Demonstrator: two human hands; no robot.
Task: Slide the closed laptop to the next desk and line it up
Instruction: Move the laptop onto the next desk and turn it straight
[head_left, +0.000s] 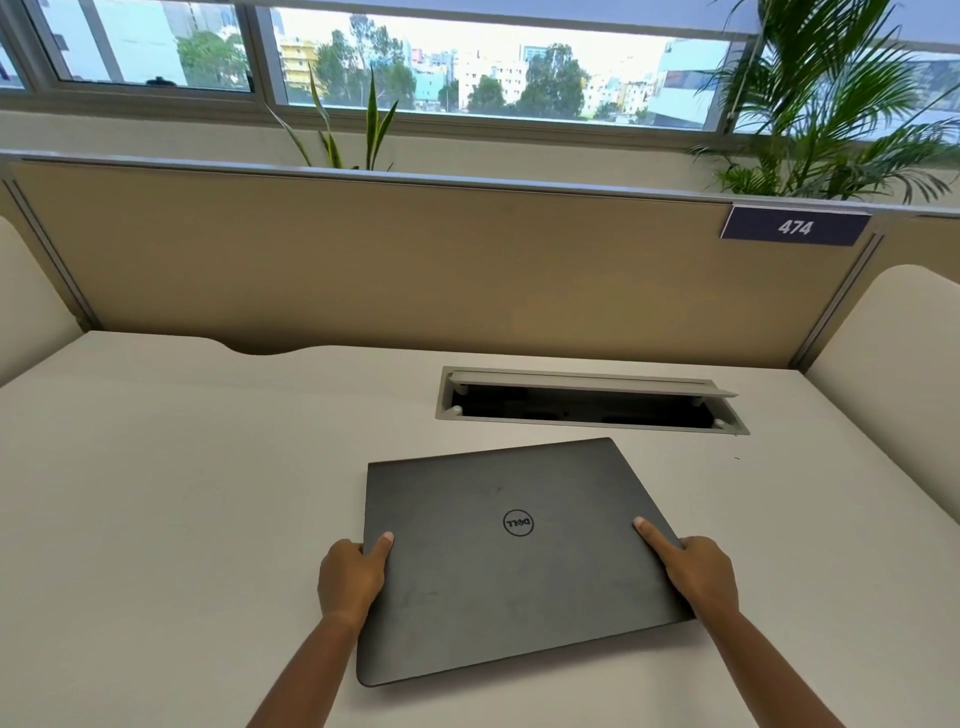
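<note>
Now both hands, left (349, 581) and right (695, 571), clasp the closed laptop (511, 556) sides

Both forearms cut off by bottom frame edge. Left hand (349, 577) and right hand (698, 574): most fingers tucked behind the laptop (511, 561) side edges, unseen. Cable tray (587, 400) interior, centre right, too dark to read. Tabletop (156, 493) runs off left, right, bottom. Palm plant (831, 93), upper right, cropped by frame.
</note>
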